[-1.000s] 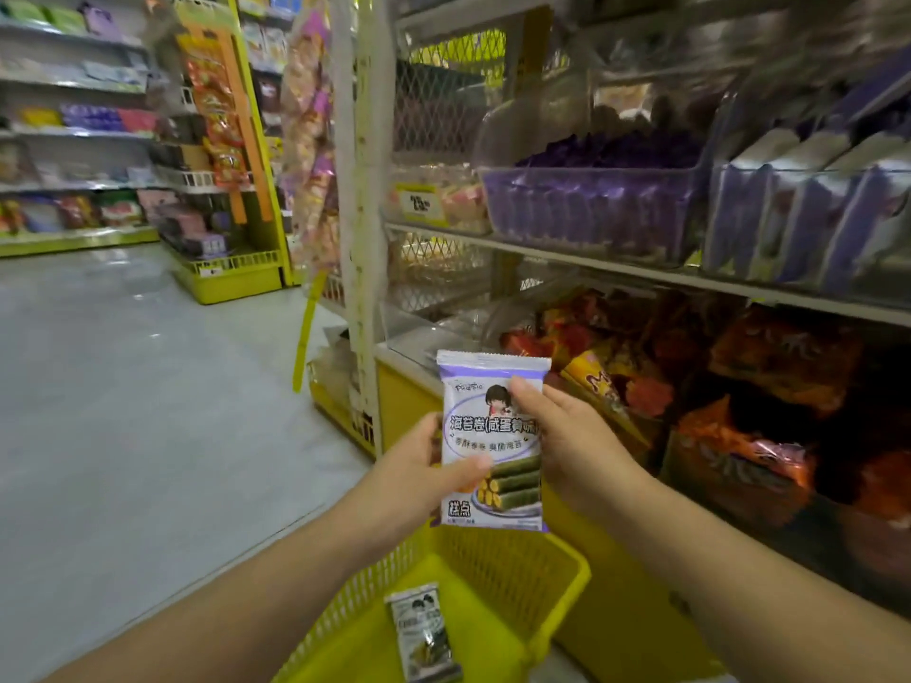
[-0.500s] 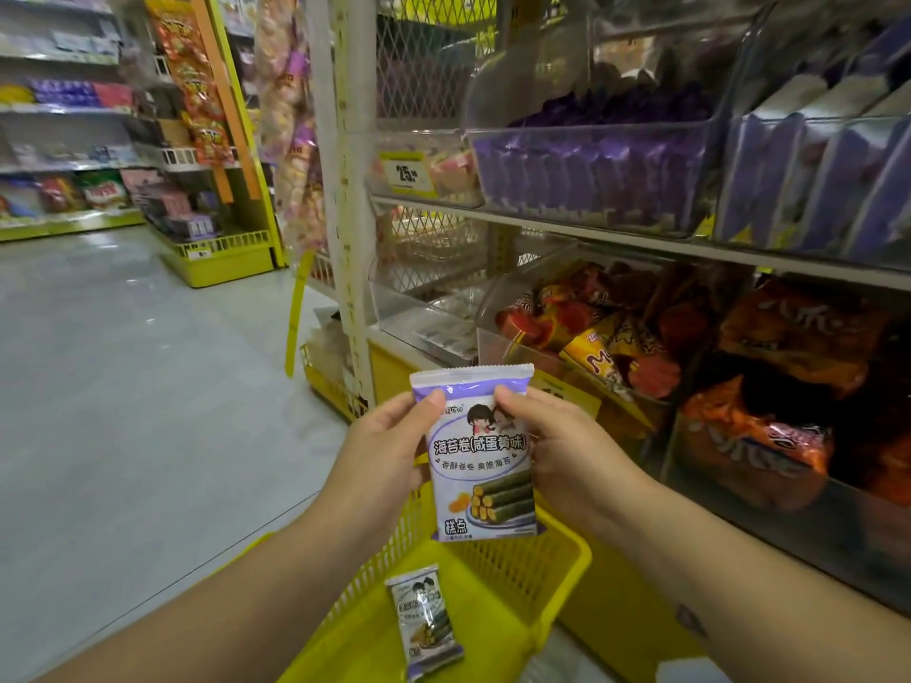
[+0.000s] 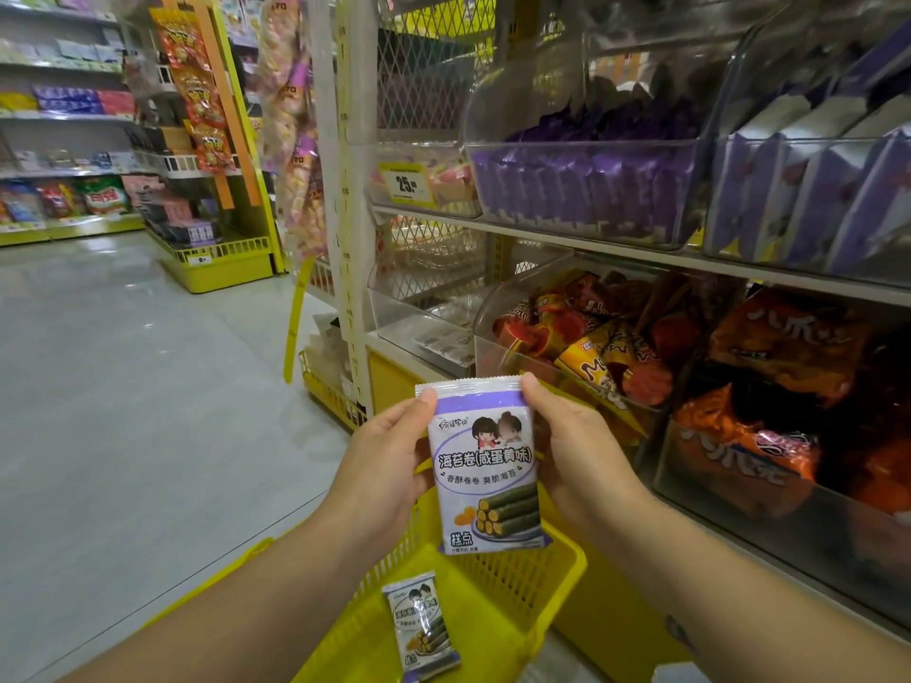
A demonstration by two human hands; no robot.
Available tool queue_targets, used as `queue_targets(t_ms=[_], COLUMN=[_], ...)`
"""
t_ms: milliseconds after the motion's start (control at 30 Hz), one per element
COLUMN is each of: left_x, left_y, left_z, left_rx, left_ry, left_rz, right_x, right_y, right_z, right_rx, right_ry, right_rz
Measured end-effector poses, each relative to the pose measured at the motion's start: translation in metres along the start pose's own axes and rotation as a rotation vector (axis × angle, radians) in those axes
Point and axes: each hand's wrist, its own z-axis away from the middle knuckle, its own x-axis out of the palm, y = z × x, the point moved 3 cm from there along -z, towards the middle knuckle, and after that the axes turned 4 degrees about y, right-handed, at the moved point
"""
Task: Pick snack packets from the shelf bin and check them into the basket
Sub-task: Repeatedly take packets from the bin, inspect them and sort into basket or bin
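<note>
A white and purple snack packet (image 3: 485,468) with a seaweed-roll picture is held upright, front facing me, above the yellow basket (image 3: 562,574). My left hand (image 3: 382,465) grips its left edge and my right hand (image 3: 574,451) grips its right edge, thumbs at the top corners. A second packet of the same kind (image 3: 421,626) lies flat on the basket floor below. The clear shelf bin of purple packets (image 3: 586,189) sits on the upper shelf to the right.
Clear bins of red and orange snack bags (image 3: 606,347) fill the lower shelf right beside my right hand. A white shelf post (image 3: 340,189) stands ahead. Grey aisle floor (image 3: 123,411) opens to the left, with more shelving (image 3: 64,140) at the far end.
My left hand has shifted from the packet's lower left side up to its top left corner. Both hands hold the packet a little more squarely toward me; the view has tilted.
</note>
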Motion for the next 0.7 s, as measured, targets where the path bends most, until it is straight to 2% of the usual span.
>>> queue_targets(t_ms=[167, 267, 367, 467, 700], left_x=[0.001, -0.001, -0.004, -0.003, -0.003], left_y=[0.002, 0.006, 0.011, 0.01, 0.006], left_z=[0.001, -0.001, -0.004, -0.003, 0.005], left_rx=[-0.03, -0.064, -0.099, -0.181, -0.336], left_ry=[-0.012, 0.018, 0.041, -0.025, -0.289], left_rz=[0.009, 0.08, 0.161, 0.134, 0.015], right_x=[-0.003, -0.007, -0.01, -0.013, -0.02], right_y=[-0.004, -0.01, -0.007, -0.004, -0.01], right_z=[-0.004, 0.001, 0.009, 0.011, 0.005], right_rx=[0.02, 0.111, 0.307, 0.401, 0.421], right_ry=[-0.08, -0.28, -0.446, -0.4, -0.267], right_rz=[0.111, 0.267, 0.329, 0.215, 0.012])
